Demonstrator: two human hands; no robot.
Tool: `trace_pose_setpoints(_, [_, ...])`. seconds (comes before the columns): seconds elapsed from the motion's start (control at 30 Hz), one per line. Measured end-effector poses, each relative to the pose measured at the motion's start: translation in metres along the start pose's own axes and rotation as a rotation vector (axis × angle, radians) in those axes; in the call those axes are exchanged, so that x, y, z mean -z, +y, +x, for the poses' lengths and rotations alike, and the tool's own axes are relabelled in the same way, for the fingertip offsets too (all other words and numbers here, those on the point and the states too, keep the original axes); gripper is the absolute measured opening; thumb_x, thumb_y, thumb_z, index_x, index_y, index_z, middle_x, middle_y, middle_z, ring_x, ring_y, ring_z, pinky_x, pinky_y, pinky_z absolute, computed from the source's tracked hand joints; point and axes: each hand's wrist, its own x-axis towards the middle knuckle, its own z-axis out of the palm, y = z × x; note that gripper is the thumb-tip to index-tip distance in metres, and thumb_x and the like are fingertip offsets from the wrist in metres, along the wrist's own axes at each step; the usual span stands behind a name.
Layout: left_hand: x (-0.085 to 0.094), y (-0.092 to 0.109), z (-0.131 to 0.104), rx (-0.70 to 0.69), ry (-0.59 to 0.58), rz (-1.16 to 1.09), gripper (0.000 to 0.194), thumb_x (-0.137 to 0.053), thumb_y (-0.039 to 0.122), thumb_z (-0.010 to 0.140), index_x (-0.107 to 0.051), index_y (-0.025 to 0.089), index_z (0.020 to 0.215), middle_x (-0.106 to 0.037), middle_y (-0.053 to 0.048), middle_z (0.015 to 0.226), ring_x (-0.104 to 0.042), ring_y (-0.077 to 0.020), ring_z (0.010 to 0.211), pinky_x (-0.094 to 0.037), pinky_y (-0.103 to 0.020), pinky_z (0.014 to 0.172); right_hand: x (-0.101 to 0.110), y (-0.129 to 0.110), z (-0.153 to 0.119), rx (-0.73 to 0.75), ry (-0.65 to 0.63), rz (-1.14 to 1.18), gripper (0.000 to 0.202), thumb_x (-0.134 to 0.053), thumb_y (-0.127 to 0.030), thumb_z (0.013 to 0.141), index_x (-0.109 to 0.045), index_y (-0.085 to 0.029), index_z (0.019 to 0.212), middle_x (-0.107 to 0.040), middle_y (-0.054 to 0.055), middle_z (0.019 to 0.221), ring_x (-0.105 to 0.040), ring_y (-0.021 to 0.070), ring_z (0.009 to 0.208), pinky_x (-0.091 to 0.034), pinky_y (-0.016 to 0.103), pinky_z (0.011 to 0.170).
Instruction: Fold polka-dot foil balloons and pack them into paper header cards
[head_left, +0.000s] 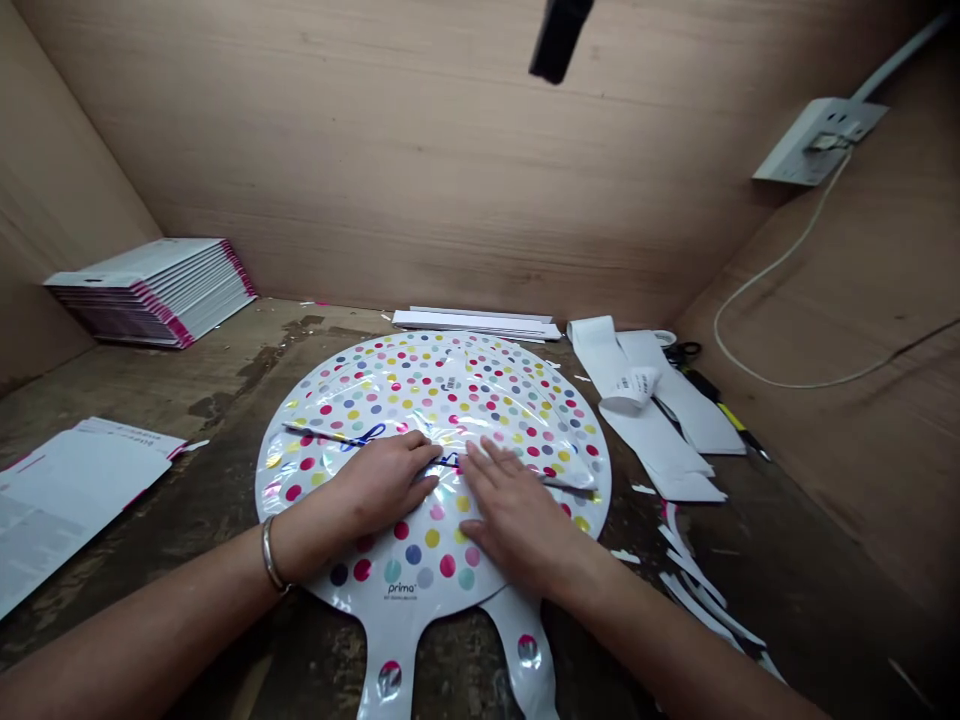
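Flat, uninflated foil balloons (420, 390) with coloured polka dots lie in front of me, white tails toward me. The upper one looks folded, its edge running across the middle. My left hand (382, 480) rests on the foil, palm down, thumb apart from the slightly bent fingers. Beside and partly beneath it is a thin blue ribbon (367, 437) with small loops. My right hand (517, 510) lies flat on the balloon with fingers stretched, close to the left fingertips. Some ribbon shows between the two hands; whether either one grips it is hidden.
Stacked white-and-pink cardboard packs (161, 290) stand back left, with printed sheets (82, 490) nearer. White strips (476, 323) lie behind the balloons. On the right are paper labels (645, 420), scissors (684, 350), a yellow-black cutter or pen (739, 425), paper scraps (705, 590) and a wall socket (821, 140) with a cable.
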Motion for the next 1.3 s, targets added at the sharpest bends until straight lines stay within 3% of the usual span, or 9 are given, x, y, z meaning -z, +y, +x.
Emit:
trace_pose_setpoints(0.13, [-0.011,-0.005,-0.007,-0.011,0.037,-0.025,0.034,-0.043,0.032,0.091,-0.057,0.021,0.12,-0.056,-0.01,0.12,-0.055,-0.0231,0.109,-0.043,-0.036,0.095,0.01,0.015,-0.015,-0.074,-0.122,0.008,0.053,-0.046,-0.03,0.088,-0.04,-0.011,0.138,-0.036,0.013,0.145,-0.033,0.026,0.134,-0.03,0.044,0.109])
trace_pose_setpoints(0.23, [-0.015,-0.008,-0.009,-0.016,0.048,-0.017,0.035,-0.041,0.033,0.091,-0.055,0.021,0.121,-0.055,-0.009,0.123,-0.053,-0.0234,0.112,-0.043,-0.037,0.095,0.024,0.052,-0.05,-0.3,-0.15,-0.173,0.036,-0.046,-0.018,0.085,-0.062,-0.009,0.117,-0.057,0.017,0.126,-0.054,0.0303,0.116,-0.041,0.048,0.099])
trace_pose_setpoints(0.37, [-0.015,-0.009,-0.008,-0.019,0.053,-0.014,0.035,-0.043,0.034,0.091,-0.056,0.021,0.121,-0.056,-0.009,0.121,-0.056,-0.0226,0.109,-0.045,-0.036,0.093,0.033,0.073,-0.068,-0.326,0.047,-0.305,0.031,-0.045,-0.012,0.084,-0.067,-0.007,0.105,-0.06,0.019,0.121,-0.051,0.0316,0.118,-0.035,0.049,0.104])
trace_pose_setpoints(0.5, [-0.014,-0.008,-0.008,-0.008,0.06,-0.004,0.035,-0.043,0.035,0.091,-0.056,0.022,0.121,-0.056,-0.008,0.122,-0.056,-0.0222,0.108,-0.045,-0.035,0.093,0.024,0.045,-0.03,-0.061,0.063,-0.185,0.049,-0.046,-0.008,0.081,-0.049,-0.01,0.13,-0.046,0.013,0.139,-0.038,0.024,0.131,-0.032,0.038,0.108])
trace_pose_setpoints(0.67, [-0.012,-0.006,-0.01,0.007,0.057,0.005,0.036,-0.044,0.035,0.09,-0.056,0.02,0.121,-0.058,-0.009,0.12,-0.056,-0.0228,0.108,-0.045,-0.035,0.093,0.019,0.026,0.012,-0.098,-0.134,-0.162,0.063,-0.054,-0.004,0.072,-0.044,-0.017,0.133,-0.05,0.012,0.134,-0.048,0.0262,0.121,-0.043,0.035,0.094])
trace_pose_setpoints(0.87, [-0.003,0.0,-0.002,0.068,0.041,0.034,0.039,-0.049,0.037,0.086,-0.052,0.021,0.121,-0.06,-0.009,0.107,-0.06,-0.0235,0.094,-0.048,-0.035,0.081,0.026,0.029,0.011,-0.281,-0.104,-0.217,0.032,-0.038,-0.004,0.084,-0.06,-0.011,0.106,-0.065,0.017,0.1,-0.061,0.0288,0.096,-0.046,0.037,0.078])
trace_pose_setpoints(1.03, [-0.009,0.013,0.014,-0.021,0.057,0.041,0.022,-0.049,0.017,0.084,-0.061,0.02,0.102,-0.064,-0.008,0.093,-0.06,-0.0237,0.087,-0.045,-0.037,0.081,0.029,-0.018,-0.004,-0.251,-0.204,-0.151,0.028,-0.043,-0.005,0.082,-0.064,-0.014,0.098,-0.069,0.012,0.085,-0.066,0.0242,0.077,-0.049,0.032,0.068])
trace_pose_setpoints(1.17, [-0.014,0.006,0.001,-0.034,0.08,-0.056,0.019,-0.051,0.013,0.08,-0.063,0.019,0.093,-0.066,-0.005,0.091,-0.061,-0.019,0.085,-0.047,-0.03,0.078,0.055,-0.033,-0.04,-0.023,-0.239,0.032,0.063,-0.064,-0.03,0.077,-0.043,-0.019,0.136,-0.06,0.012,0.123,-0.059,0.0275,0.107,-0.049,0.035,0.088])
trace_pose_setpoints(1.3, [-0.008,-0.014,-0.046,0.105,0.172,-0.42,0.026,-0.055,0.019,0.078,-0.063,0.022,0.103,-0.068,-0.003,0.104,-0.063,-0.0188,0.093,-0.049,-0.029,0.083,0.068,0.008,-0.069,0.158,-0.149,0.14,0.09,-0.067,-0.03,0.073,-0.016,-0.027,0.147,-0.022,0.004,0.152,-0.026,0.0258,0.137,-0.032,0.04,0.109])
